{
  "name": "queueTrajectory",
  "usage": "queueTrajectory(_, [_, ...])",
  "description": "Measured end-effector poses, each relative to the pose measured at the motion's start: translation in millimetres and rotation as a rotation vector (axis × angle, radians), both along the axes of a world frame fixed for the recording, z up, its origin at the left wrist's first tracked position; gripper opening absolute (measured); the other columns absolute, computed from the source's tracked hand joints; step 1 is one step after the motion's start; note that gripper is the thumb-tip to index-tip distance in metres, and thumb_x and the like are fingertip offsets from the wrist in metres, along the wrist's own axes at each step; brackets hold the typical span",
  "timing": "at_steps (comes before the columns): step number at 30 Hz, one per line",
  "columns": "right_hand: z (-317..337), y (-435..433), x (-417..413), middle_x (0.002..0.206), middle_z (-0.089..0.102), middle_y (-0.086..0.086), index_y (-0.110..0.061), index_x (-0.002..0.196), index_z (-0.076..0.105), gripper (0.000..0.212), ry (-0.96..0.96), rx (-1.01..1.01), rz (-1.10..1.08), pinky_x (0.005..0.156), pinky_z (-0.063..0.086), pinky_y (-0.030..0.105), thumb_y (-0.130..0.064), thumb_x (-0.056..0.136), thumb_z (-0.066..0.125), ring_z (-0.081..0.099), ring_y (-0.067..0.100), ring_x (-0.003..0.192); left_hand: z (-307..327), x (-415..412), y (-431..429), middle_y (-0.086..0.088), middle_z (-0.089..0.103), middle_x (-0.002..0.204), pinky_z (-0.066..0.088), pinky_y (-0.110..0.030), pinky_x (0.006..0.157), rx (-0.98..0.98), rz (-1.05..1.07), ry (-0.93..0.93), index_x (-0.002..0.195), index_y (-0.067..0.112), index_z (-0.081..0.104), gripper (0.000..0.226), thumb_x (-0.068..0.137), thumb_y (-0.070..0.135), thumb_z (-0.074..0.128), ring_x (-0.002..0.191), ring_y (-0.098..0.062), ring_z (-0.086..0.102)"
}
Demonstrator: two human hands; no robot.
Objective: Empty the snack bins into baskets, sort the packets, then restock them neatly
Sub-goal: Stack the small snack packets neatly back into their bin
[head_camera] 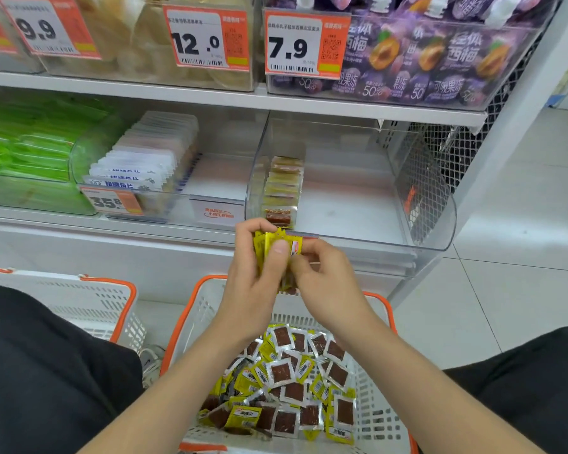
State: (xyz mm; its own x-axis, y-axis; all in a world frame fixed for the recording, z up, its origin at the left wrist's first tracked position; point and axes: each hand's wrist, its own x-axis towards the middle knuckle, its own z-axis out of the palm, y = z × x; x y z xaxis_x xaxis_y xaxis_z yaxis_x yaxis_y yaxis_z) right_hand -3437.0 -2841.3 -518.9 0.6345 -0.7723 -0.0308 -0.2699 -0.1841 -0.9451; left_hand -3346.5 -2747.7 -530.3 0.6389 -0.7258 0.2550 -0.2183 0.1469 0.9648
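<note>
The small stack of yellow foil snack packets (273, 247) stands upright between both hands. It is held in the air just in front of the near rim of the clear plastic shelf bin (374, 245), above the far edge of the white plastic basket with an orange rim (191, 319). The left hand (253, 286) wraps the stack from the left, with fingers curled over its top and the thumb pressed flat across its front face. The right hand (328, 283) comes in from the right, fingertips pinching the stack's right edge. The two forearms rise from the near edge of the view and meet over the basket.

One row of yellow and brown packets (282, 188) stands on edge against the bin's left wall, packed too tightly to count. In the basket lies one loose heap of yellow, brown-windowed packets (289, 381), which overlap too much to count.

A second white basket (112, 299) with an orange rim stands to the left — two baskets in all. On the shelf left of the bin are a block of white packets (145, 165) and, further left, green packets (23, 155). Purple pouches (440, 57) fill the far right of the shelf above. Four orange-and-white price tags (295, 44) can be read: 9.9, 12.0 and 7.9 above, 35.8 below.
</note>
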Motion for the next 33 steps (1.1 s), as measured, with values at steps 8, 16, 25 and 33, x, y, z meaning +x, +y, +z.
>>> queueTrajectory(8, [10, -2, -13, 0.092, 0.072, -0.015, -0.039, 0.115, 0.057, 0.028, -0.118, -0.119, 0.048, 0.072, 0.064, 0.045, -0.030, 0.096, 0.076, 0.075, 0.019, 0.077, 12, 22, -1, 0.001, 0.073, 0.111, 0.053, -0.035, 0.090, 0.185, -0.079, 0.350, 0.136, 0.037, 0.044, 0.062, 0.081, 0.032, 0.072, 0.102, -0.015, 0.070])
queueTrajectory(16, [42, -35, -30, 0.163, 0.024, 0.000, -0.032, 0.154, 0.043, 0.080, 0.091, -0.876, 0.526, 0.105, 0.051, 0.043, -0.006, 0.088, 0.079, 0.047, 0.020, 0.139, 58, 44, -8, -0.015, 0.064, 0.096, 0.036, -0.040, 0.075, 0.183, -0.350, 0.741, 0.108, 0.009, 0.068, 0.035, 0.091, 0.022, 0.041, 0.076, -0.024, 0.053])
queueTrajectory(25, [81, -81, 0, 0.143, 0.058, 0.001, -0.010, 0.147, 0.051, 0.071, -0.063, -1.000, 0.603, 0.109, 0.044, 0.028, -0.027, 0.088, 0.086, 0.055, 0.011, 0.132, 99, 67, -55, -0.017, 0.057, 0.088, 0.030, -0.035, 0.063, 0.297, -0.545, 0.823, 0.097, 0.007, 0.059, 0.034, 0.086, 0.028, 0.034, 0.071, -0.028, 0.051])
queueTrajectory(33, [78, -136, 17, 0.102, 0.069, -0.011, -0.024, 0.128, 0.055, 0.052, 0.202, -0.986, 0.486, 0.075, 0.054, 0.033, -0.053, 0.089, 0.074, 0.065, 0.007, 0.087, 92, 88, -98, -0.015, 0.077, 0.093, 0.056, -0.036, 0.073, 0.591, -0.065, -0.103, 0.103, 0.004, 0.072, 0.056, 0.108, 0.048, 0.038, 0.083, -0.032, 0.072])
